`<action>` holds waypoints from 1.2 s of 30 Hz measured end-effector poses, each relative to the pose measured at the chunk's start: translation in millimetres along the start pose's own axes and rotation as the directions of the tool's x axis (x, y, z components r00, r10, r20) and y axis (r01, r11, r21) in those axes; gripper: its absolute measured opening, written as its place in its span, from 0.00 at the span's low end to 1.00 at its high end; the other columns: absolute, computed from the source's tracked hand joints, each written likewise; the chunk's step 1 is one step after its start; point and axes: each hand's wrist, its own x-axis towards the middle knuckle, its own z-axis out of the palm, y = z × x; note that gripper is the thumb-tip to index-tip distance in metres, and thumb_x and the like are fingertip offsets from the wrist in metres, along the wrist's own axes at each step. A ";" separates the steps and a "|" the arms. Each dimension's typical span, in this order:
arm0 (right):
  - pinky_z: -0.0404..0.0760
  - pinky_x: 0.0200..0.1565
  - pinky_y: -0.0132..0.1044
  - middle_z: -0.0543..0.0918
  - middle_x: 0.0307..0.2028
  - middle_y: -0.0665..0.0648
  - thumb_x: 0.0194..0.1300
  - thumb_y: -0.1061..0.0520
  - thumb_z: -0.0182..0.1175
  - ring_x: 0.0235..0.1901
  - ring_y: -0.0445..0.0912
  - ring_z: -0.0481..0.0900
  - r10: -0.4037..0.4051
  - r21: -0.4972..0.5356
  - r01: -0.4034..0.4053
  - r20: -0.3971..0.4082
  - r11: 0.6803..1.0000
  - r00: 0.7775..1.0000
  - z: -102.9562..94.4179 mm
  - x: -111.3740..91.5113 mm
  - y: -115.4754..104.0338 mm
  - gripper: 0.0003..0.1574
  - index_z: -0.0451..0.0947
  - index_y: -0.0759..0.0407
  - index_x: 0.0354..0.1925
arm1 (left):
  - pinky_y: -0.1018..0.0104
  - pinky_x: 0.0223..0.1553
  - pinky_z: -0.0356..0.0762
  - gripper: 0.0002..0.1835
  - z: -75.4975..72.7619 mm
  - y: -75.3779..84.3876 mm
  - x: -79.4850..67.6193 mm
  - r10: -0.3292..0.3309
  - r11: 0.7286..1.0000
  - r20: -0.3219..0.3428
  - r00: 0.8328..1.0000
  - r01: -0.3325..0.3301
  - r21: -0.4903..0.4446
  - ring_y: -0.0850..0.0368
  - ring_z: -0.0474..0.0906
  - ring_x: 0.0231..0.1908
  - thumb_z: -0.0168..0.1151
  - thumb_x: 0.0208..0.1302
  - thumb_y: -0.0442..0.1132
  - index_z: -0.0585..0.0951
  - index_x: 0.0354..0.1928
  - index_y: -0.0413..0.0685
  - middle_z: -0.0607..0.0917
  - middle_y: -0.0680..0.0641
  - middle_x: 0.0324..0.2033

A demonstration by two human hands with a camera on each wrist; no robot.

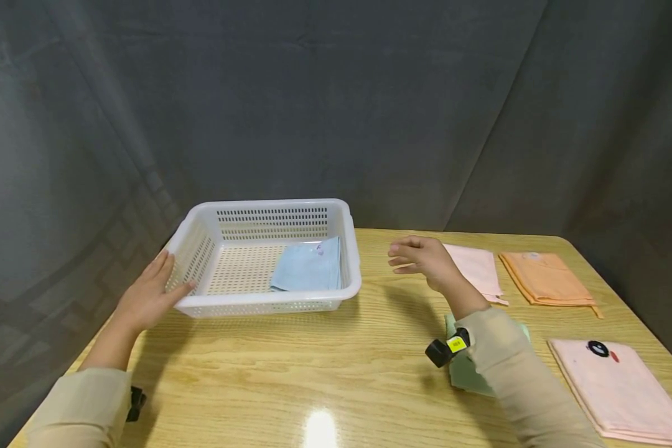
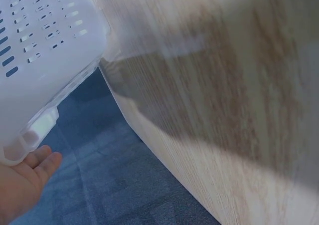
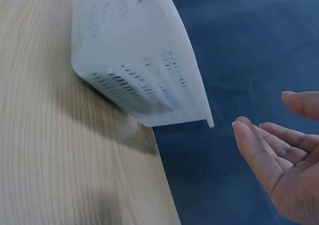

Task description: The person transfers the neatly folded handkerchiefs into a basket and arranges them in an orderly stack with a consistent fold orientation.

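My left hand [image 1: 151, 295] lies at the left end of a white plastic basket [image 1: 263, 300], touching its rim with straight fingers and the thumb spread over the front corner. In the left wrist view, the fingertips [image 2: 49, 160] show right beside the basket's rim lip. A folded light blue towel [image 1: 309, 266] sits inside the basket, at its right end. My right hand [image 1: 425, 258] hovers to the right of the basket, holding nothing, its fingers loosely bent. In the right wrist view, thumb and fingers stand apart, clear of the basket wall [image 3: 134, 55].
Beneath my right forearm lies a folded green towel [image 1: 470, 376], partly hidden. Further right are a folded pink towel [image 1: 476, 267], an orange towel [image 1: 549, 278] and a larger pink towel [image 1: 621, 392]. Dark cloth [image 1: 313, 112] hangs behind the wooden table [image 1: 291, 373].
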 end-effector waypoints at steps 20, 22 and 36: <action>0.75 0.40 0.40 0.72 0.45 0.71 0.61 0.52 0.52 0.38 0.49 0.78 0.014 -0.051 -0.014 -0.009 0.999 1.000 -27.5 -11.5 11.3 0.31 0.62 0.76 0.53 | 0.37 0.50 0.45 0.43 -1.5 2.4 -1.4 -0.019 1.000 0.024 1.000 0.019 0.004 0.35 0.36 0.61 0.41 0.62 0.57 0.41 0.62 0.27 0.39 0.32 0.63; 0.75 0.40 0.40 0.73 0.44 0.70 0.61 0.52 0.52 0.37 0.48 0.78 0.024 -0.048 -0.024 -0.015 0.999 1.000 -30.1 -12.5 11.9 0.31 0.62 0.76 0.53 | 0.37 0.50 0.45 0.43 -2.0 2.5 -1.2 -0.017 1.000 0.022 1.000 0.017 0.005 0.35 0.36 0.61 0.41 0.62 0.57 0.41 0.62 0.27 0.39 0.32 0.63; 0.76 0.38 0.41 0.76 0.38 0.61 0.61 0.52 0.52 0.33 0.42 0.78 0.070 -0.018 -0.071 -0.051 0.997 0.996 -49.0 -18.0 20.7 0.34 0.58 0.78 0.55 | 0.37 0.50 0.45 0.43 -1.8 2.5 -0.7 -0.012 1.000 0.009 1.000 0.012 0.002 0.35 0.37 0.60 0.41 0.61 0.56 0.42 0.62 0.26 0.40 0.32 0.63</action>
